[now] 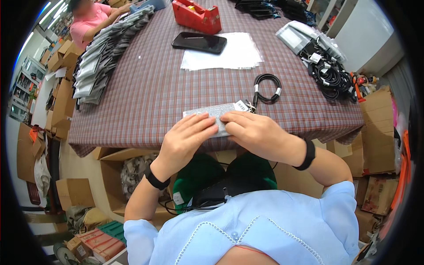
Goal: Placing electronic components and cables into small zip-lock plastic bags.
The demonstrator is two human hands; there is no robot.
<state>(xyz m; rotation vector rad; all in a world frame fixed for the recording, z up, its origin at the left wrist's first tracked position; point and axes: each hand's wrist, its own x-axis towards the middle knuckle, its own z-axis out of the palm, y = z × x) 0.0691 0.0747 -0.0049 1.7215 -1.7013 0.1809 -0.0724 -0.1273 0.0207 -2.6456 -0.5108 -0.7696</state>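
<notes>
A clear plastic-wrapped packet (212,109) lies at the near edge of the cloth-covered table (149,99). On its left part rests my left hand (185,139), fingers extended. My right hand (255,132) touches the packet's right part with curled fingers; whether it pinches the plastic is hidden. A white tag with a barcode (241,105) sticks out above my right fingers. Just beyond it lies a coiled black cable (267,88) with white bands, its end reaching the tag. Farther back, a black smartphone (199,42) lies partly on a stack of clear plastic sheets (225,56).
A long row of packed plastic bags (99,63) lines the table's left side. A red tape dispenser (197,16) stands at the back. Bagged items and black cables (331,76) lie at the right. A person in pink (92,20) works at the far left. Cardboard boxes (112,182) stand below.
</notes>
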